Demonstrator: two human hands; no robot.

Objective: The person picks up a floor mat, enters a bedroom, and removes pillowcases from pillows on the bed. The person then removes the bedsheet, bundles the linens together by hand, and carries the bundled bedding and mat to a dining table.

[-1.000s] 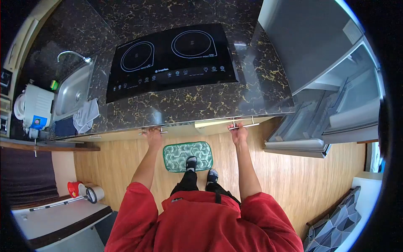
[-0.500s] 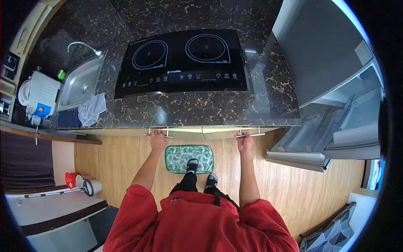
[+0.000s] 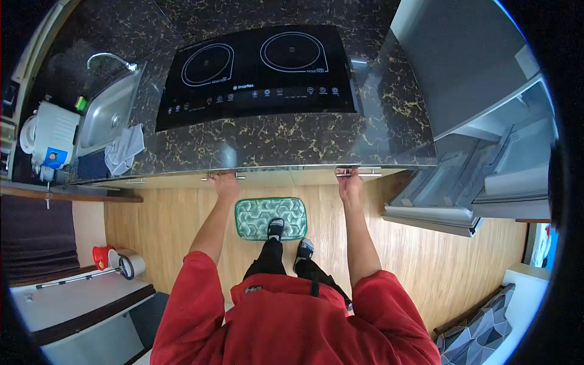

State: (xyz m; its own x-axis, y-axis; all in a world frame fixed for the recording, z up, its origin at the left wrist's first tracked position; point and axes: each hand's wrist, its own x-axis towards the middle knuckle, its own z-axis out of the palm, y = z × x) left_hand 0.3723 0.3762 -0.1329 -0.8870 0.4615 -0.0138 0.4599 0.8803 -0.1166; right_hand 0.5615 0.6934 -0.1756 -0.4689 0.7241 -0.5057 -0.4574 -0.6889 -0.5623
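Note:
Under the edge of the dark marbled countertop [image 3: 274, 143], my left hand [image 3: 225, 184] is wrapped round a metal handle [image 3: 241, 177] on a pale cabinet door. My right hand [image 3: 350, 182] has its fingers round another metal handle [image 3: 369, 174] on the neighbouring door. Both doors look shut, flush under the counter, with a thin seam between them. A black two-ring induction cooktop [image 3: 258, 79] lies on the counter above my hands.
Left are a steel sink [image 3: 109, 118], a grey cloth [image 3: 125, 149] and a white dish rack [image 3: 56, 131]. At right, a refrigerator [image 3: 471, 73] stands open, its door [image 3: 426, 218] jutting out. A green mat [image 3: 271, 218] lies near my feet. A red bucket [image 3: 101, 258] stands lower left.
The cabinet doors, slightly ajar before, now sit closed against the counter front. Both hands have stayed on their handles and moved in toward the counter. The view has shifted a little.

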